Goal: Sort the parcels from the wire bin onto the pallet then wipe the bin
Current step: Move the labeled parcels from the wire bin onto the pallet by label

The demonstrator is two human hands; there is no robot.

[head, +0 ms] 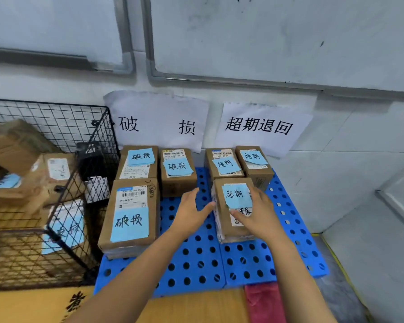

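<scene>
A blue perforated pallet point(196, 259) lies against the wall. Several brown parcels with blue sticky notes stand on it in two groups. The front right parcel point(231, 227) sits between my hands. My right hand point(257, 215) rests on its top and right side with thumb and fingers around it. My left hand point(191, 210) has straight fingers touching the parcel's left side. The black wire bin point(63, 141) stands at the left and still holds several parcels point(54, 173).
Two paper signs point(159, 122) hang on the wall behind the pallet. A red cloth point(264, 301) lies on the floor in front of the pallet's right half. Yellow cardboard point(44, 304) covers the floor at the front left. A black object hangs on the bin's corner.
</scene>
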